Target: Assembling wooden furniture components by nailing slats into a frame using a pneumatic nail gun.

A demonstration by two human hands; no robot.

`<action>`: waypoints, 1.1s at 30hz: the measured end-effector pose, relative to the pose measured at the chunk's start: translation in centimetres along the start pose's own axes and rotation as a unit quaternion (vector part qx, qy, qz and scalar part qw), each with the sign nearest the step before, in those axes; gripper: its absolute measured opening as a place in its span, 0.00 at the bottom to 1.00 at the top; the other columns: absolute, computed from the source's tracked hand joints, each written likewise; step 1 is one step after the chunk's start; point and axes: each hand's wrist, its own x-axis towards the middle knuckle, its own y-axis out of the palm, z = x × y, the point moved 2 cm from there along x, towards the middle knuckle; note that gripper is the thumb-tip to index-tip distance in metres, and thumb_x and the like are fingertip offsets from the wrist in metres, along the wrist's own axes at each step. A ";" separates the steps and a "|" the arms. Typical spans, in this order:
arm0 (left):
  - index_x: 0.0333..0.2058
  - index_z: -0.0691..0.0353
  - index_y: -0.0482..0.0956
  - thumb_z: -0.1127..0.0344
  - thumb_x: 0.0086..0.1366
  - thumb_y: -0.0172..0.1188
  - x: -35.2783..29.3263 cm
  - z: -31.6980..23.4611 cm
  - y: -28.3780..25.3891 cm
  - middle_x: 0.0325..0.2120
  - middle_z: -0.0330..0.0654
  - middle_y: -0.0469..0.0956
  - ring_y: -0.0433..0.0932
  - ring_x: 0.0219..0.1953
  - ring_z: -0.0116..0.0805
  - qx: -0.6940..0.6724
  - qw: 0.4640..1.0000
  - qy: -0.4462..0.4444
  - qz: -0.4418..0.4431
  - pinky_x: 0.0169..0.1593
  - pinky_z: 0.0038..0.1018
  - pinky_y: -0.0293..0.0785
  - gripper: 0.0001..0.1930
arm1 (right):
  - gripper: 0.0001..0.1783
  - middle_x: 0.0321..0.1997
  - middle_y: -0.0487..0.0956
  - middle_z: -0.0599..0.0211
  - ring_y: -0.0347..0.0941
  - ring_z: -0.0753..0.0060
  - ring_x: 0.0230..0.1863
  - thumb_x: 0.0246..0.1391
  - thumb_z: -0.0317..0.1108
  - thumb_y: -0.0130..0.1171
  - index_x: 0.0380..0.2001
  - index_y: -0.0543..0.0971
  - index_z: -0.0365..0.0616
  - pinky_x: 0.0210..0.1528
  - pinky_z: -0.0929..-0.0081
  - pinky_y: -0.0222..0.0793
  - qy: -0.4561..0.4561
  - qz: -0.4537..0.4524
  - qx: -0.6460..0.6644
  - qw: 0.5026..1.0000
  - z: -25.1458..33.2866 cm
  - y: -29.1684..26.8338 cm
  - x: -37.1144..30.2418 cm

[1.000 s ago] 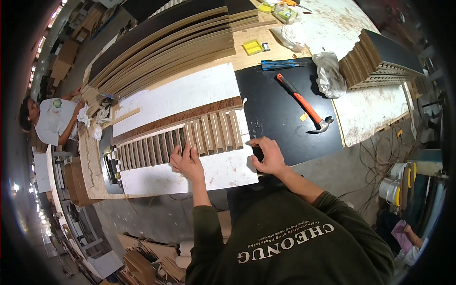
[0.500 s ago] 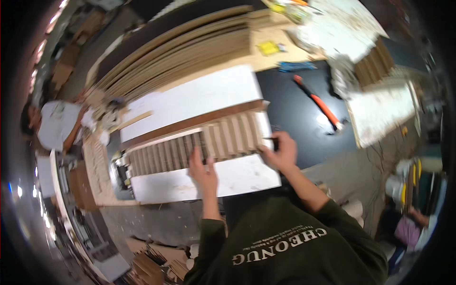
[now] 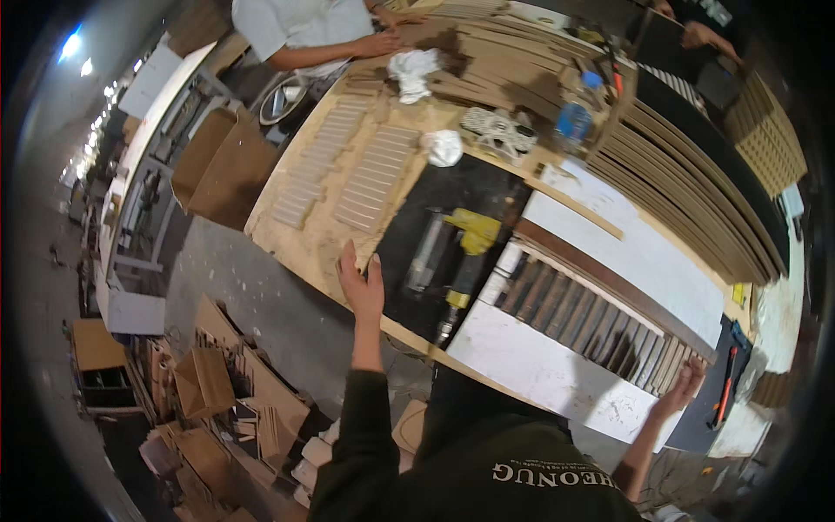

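Observation:
My left hand [image 3: 361, 283] is raised with thumb and fingers apart, holding nothing. It hovers by the table's near edge, between a pale slatted panel [image 3: 376, 178] and a yellow-and-black nail gun [image 3: 470, 248] lying on a black surface. My right hand [image 3: 680, 389] rests with its fingers extended at the right end of a row of dark and light brown strips [image 3: 565, 304]. The strips lie side by side on a white board [image 3: 522, 358], along a long brown strip [image 3: 591, 265]. Whether the right fingertips press on the end strips I cannot tell.
Stacked brown boards [image 3: 687, 196] stand behind the white board. A red-handled hammer [image 3: 724, 387] lies at the right. A blue-capped bottle [image 3: 574, 117] and a white cloth [image 3: 413, 74] stand farther back. Across the table, a co-worker's hand [image 3: 378, 43] rests near loose strips.
The view has swung left. My left hand has left the row of strips and moved left to the table's near edge. My right hand remains at the row's right end.

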 end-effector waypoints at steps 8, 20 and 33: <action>0.62 0.60 0.57 0.73 0.51 0.55 16.1 6.5 1.1 0.47 0.55 0.73 0.72 0.48 0.54 0.109 0.985 0.088 0.100 0.55 0.43 0.64 0.37 | 0.17 0.41 0.76 0.57 0.72 0.58 0.43 0.42 0.26 0.64 0.39 0.75 0.40 0.47 0.68 0.67 -0.115 0.416 0.076 0.899 22.4 28.5 -10.3; 0.64 0.60 0.52 0.73 0.47 0.58 12.1 9.0 -3.4 0.51 0.53 0.71 0.71 0.50 0.51 0.004 0.969 0.062 0.239 0.60 0.44 0.57 0.43 | 0.14 0.40 0.74 0.61 0.73 0.70 0.41 0.50 0.25 0.60 0.41 0.74 0.38 0.44 0.74 0.69 0.047 0.481 0.171 0.859 23.7 37.2 -16.0; 0.48 0.61 0.70 0.65 0.43 0.69 9.2 4.9 -6.7 0.31 0.47 0.75 0.76 0.32 0.46 -0.072 0.929 -0.030 0.362 0.35 0.35 0.74 0.31 | 0.27 0.57 0.68 0.64 0.65 0.64 0.57 0.62 0.44 0.48 0.60 0.60 0.45 0.59 0.65 0.59 0.506 0.493 0.482 0.518 24.5 41.6 -22.4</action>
